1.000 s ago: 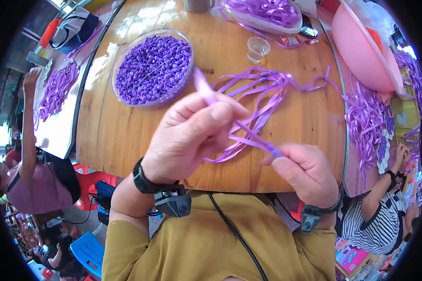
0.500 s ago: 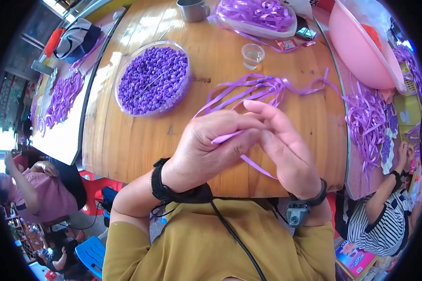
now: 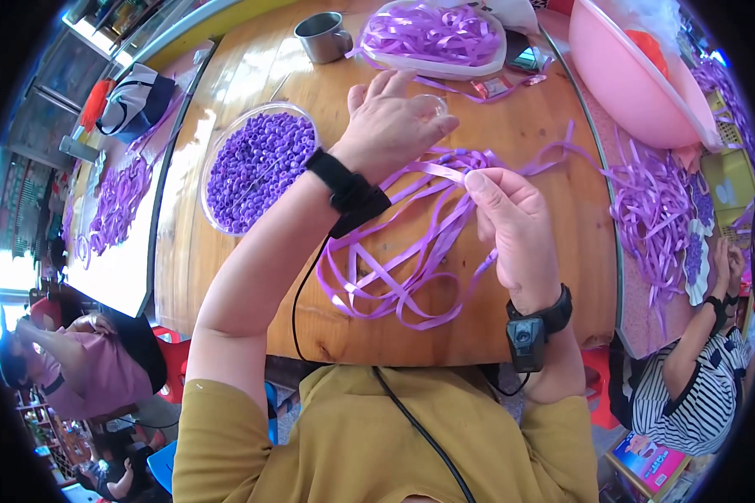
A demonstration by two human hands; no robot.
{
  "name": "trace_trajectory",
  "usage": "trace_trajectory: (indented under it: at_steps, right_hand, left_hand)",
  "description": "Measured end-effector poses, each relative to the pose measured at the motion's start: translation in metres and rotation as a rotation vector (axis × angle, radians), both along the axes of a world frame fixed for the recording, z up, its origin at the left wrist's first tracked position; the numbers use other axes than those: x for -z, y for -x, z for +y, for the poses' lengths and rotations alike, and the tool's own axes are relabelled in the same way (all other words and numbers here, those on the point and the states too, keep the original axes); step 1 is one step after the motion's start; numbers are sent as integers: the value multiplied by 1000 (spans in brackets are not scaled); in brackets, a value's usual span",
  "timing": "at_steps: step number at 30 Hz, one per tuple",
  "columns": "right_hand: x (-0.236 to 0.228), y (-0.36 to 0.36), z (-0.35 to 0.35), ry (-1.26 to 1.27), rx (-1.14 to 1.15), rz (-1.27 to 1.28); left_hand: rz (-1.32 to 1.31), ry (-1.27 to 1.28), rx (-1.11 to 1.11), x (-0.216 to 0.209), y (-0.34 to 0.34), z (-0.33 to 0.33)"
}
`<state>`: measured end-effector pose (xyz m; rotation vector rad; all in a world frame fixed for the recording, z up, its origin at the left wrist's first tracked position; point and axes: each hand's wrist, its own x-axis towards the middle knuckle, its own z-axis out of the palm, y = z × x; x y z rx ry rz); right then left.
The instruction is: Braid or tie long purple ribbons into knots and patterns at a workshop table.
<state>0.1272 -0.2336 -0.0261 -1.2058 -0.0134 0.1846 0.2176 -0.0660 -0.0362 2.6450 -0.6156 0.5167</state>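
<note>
Across the middle of the frame stretches a wooden desk (image 3: 554, 277), with a pink basin (image 3: 617, 80) at the upper right. From the centre down to the lower centre lies a loose bundle of purple ribbons (image 3: 440, 235); its long axis slants from lower left to upper right, and one tail goes out toward the desk's right edge. At the top stands a white tray (image 3: 491, 63) full of ribbon, and at the left a round clear container (image 3: 290, 108) with many loose beads (image 3: 256, 176).

Right of centre, the right hand (image 3: 516, 226) pinches a ribbon (image 3: 439, 170) between thumb and forefinger; this stretch points leftward and slightly upward, almost level. At upper centre, the left hand (image 3: 386, 126) is over a small clear cup (image 3: 432, 104), its fingers spread; their underside is hidden, so I cannot tell whether they grip something.

In my judgement, the work is partly done: some strands of the bundle already carry beads, while plenty of loose beads and ribbon remain. Whether the pinched ribbon is finished, I cannot tell.
</note>
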Motion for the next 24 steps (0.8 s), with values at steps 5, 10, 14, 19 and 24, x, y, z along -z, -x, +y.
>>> trace_trajectory:
  at_steps: [5,10,14,19,24]
  right_hand:
    - [-4,0,-4,-9,3,23]
    - [-2,-3,-5,-23,57,-58]
    - [-5,3,-4,-81,-27,-37]
    - [-5,9,5,85,-116,-1]
    - [-1,19,21,311,-137,-317]
  left_hand:
    - [59,-259,100,12,-10,6]
    - [243,677,128,-20,24,17]
    - [712,1034,137,-35,78,21]
    - [745,1101,122,-27,104,29]
    - [548,1017,134,-26,115,33]
